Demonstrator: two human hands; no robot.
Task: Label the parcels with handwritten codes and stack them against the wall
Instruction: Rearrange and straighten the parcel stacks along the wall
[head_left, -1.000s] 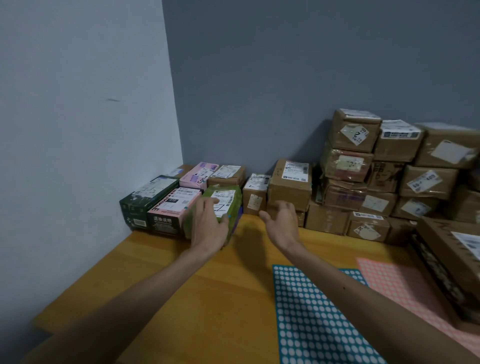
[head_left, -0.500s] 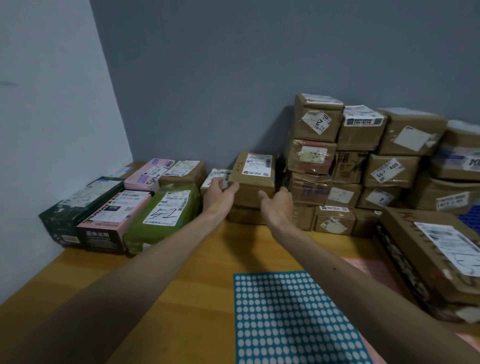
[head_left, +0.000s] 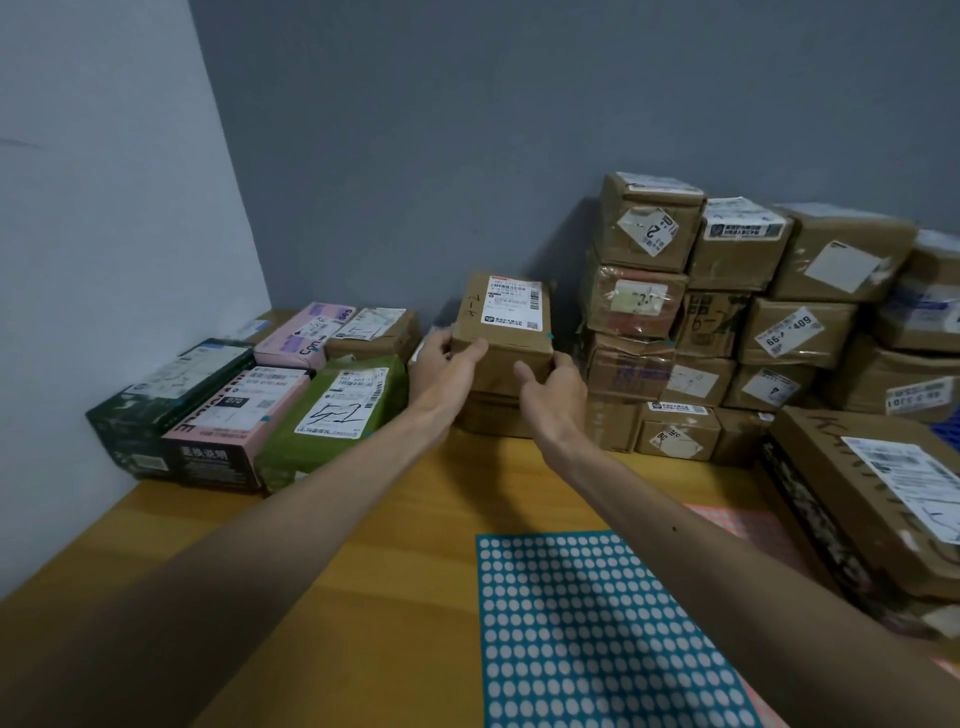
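A brown cardboard parcel (head_left: 501, 332) with a white shipping label and a handwritten code on top sits on another brown box against the grey wall. My left hand (head_left: 441, 366) grips its left front corner, thumb on the front face. My right hand (head_left: 553, 397) holds its right front corner with curled fingers. A green parcel (head_left: 332, 415) marked with a handwritten code lies to the left, beside a pink box (head_left: 228, 421) and a dark green box (head_left: 166, 389).
A tall stack of brown parcels (head_left: 727, 322) fills the back right against the wall. A large flat carton (head_left: 878, 493) lies at the right edge. Teal (head_left: 597, 634) and pink (head_left: 737, 519) sticker sheets lie on the wooden table (head_left: 389, 545).
Both hands left the green parcel, moved right and forward, and closed around the brown parcel on the low stack. The view has shifted closer.
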